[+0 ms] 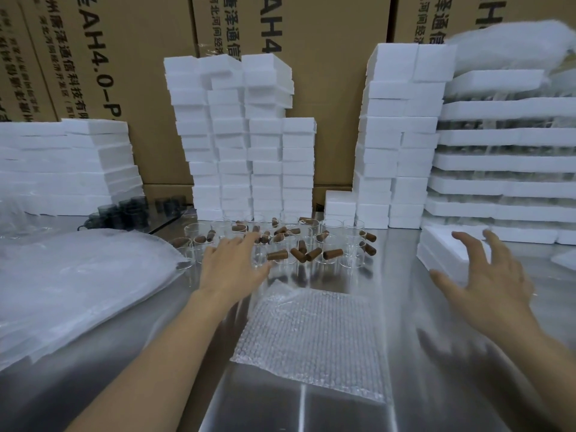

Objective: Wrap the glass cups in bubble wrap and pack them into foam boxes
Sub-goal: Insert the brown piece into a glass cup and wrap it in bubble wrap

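Observation:
Several clear glass cups with brown handles (332, 254) stand crowded on the steel table (402, 385) at the middle. My left hand (232, 265) reaches out over the near left cups, fingers straight, holding nothing. A sheet of bubble wrap (311, 341) lies flat in front of the cups, between my arms. My right hand (486, 282) hovers with spread fingers just in front of a low white foam box (442, 244) at the right, apart from it. Whether it touches the table I cannot tell.
Tall stacks of white foam boxes (249, 145) line the back, with more stacks at left (62, 169) and right (505, 169). A pile of bubble wrap sheets (78, 282) fills the left. Dark glass cups (131, 212) stand behind it. Cardboard cartons (327, 88) form the back wall.

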Available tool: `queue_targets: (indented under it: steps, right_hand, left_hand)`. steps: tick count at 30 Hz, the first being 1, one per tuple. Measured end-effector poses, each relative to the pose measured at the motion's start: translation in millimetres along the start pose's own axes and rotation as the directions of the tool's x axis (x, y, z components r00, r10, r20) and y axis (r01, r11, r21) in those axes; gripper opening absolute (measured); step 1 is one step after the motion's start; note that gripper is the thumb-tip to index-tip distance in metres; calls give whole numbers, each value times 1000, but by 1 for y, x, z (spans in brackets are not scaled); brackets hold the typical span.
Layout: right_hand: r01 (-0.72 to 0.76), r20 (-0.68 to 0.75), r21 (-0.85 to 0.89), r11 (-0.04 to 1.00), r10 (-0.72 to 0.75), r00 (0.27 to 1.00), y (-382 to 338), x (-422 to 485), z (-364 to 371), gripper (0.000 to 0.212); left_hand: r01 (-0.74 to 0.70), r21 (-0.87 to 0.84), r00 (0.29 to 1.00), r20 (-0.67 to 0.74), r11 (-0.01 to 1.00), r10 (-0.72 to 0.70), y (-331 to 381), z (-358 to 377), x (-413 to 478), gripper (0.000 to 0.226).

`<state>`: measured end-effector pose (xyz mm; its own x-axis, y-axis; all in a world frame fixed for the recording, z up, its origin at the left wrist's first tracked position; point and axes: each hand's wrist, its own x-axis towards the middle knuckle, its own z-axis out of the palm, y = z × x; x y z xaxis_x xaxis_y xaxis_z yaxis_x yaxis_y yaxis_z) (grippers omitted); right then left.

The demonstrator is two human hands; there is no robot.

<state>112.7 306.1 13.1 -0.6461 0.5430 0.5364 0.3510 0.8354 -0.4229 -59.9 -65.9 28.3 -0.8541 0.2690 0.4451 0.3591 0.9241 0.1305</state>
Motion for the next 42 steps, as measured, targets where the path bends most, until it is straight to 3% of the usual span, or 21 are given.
queue_targets:
  steps: [13,19,23,26,29,34,38,42]
  right_hand:
    - [46,16,-15,999,-46,999,2,2,8,76]
    - [74,23,-22,997,-73,997,-1,0,9,74]
    - [133,44,37,990,-134,990,-10,-3,4,64]
    - [250,55,204,947,-266,962,-23,-8,-2,59]
    - [356,99,318,879,-404,909,-42,-20,-9,56]
    - [476,125,294,829,-527,841,-65,-35,-14,31]
    - [380,157,503,777,-514,843,-75,-44,-16,13]
    - [185,248,773,607,-558,792,-91,-55,-25,13]
  left_hand:
    - [43,0,999,-25,999,-43,0,14,2,70]
    - [31,-144,987,-150,989,-53,7,-2,2,77]
    - [-148,-350,964,-258,925,56,34,-15,-9,84]
    - [-335,-450,930,-298,828,214,62,-23,-25,84]
    - [-530,-396,840,-370,750,398,83,-23,-39,82]
    - [-664,-366,737,-471,653,485,94,-19,-47,85]
    - [-720,-339,675,-545,605,497,92,-22,-45,87]
    - [-744,-354,643,-611,566,462,94,-34,-47,82]
